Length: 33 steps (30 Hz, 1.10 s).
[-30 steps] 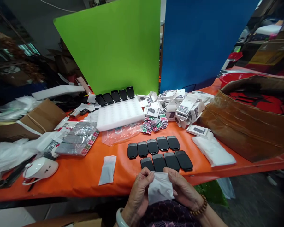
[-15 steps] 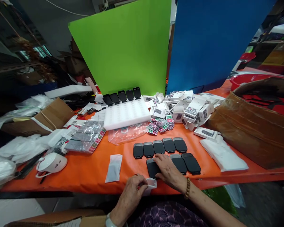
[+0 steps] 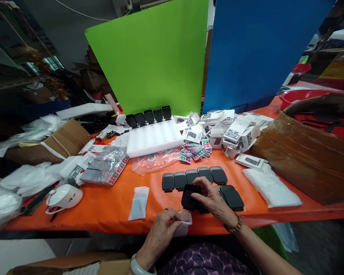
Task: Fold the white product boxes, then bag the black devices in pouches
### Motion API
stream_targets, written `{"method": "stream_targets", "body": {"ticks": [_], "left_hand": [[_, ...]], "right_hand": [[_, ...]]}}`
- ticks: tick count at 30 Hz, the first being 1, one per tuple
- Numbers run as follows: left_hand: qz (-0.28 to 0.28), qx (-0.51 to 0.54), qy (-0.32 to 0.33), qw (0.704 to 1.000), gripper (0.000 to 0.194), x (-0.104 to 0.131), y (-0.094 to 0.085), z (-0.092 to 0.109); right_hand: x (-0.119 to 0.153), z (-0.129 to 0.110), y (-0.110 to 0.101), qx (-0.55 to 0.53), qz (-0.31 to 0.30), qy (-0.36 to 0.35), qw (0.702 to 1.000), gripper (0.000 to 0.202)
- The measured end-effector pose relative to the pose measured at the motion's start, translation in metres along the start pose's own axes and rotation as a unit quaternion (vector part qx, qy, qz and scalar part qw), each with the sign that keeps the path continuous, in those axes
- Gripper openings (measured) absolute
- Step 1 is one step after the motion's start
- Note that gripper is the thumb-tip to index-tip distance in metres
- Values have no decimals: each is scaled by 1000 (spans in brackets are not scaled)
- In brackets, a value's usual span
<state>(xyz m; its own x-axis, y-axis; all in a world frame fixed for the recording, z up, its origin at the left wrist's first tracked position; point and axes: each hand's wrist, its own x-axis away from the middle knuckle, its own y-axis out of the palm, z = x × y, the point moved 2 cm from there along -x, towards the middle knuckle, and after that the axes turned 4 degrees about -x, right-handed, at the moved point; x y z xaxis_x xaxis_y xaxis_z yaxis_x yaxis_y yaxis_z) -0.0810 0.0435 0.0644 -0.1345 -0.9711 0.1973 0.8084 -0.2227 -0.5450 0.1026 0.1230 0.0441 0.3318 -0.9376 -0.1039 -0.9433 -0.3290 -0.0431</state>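
Note:
My right hand (image 3: 210, 198) grips a flat black device (image 3: 189, 198) with rounded corners, held tilted just above the table. My left hand (image 3: 164, 227) pinches a small translucent white pouch (image 3: 185, 221) by its edge near the table's front; the pouch's mouth gapes a little. Beyond my right hand lies a row of several like black devices (image 3: 192, 177). More of them (image 3: 232, 197) lie to its right, partly hidden by the hand. A filled white pouch (image 3: 138, 203) rests flat on the orange cloth, left of my hands.
A white foam tray (image 3: 154, 137) stands at the back with several black devices (image 3: 149, 115) behind it. Right of it are piled small white boxes (image 3: 235, 130) and coloured cards (image 3: 193, 151). White pouches (image 3: 271, 187), a carton (image 3: 309, 152) and a white cup (image 3: 64, 198) flank the work area.
My right hand has lifted the black device off the table and tilted it. My left hand has moved slightly, and the pouch's mouth shows wider.

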Motion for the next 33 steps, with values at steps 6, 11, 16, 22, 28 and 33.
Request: {"method": "stream_targets", "body": {"ticks": [6,11,16,22,28,33], "left_hand": [[-3,69,16,997,13,0,0,25],[17,139,5,990,13,0,3,34],[31,185,-13,982,14,1,17,35],[53,293,-1,955,19,5,31,44],[133,361,2,923,19,2,32,40],[150,360,14,921,19,1,32,39]], "right_hand": [[15,-6,1,-144,44,1,989,29],[25,-12,0,-157,16,32,987,26],[30,-22,-8,-60,-47,23,997,21],[43,-35,-16,-46,-84,23,995,25],[58,-23,-15,-119,-20,20,993,31],[59,-20,-10,-123,-2,9,992,18]]}}
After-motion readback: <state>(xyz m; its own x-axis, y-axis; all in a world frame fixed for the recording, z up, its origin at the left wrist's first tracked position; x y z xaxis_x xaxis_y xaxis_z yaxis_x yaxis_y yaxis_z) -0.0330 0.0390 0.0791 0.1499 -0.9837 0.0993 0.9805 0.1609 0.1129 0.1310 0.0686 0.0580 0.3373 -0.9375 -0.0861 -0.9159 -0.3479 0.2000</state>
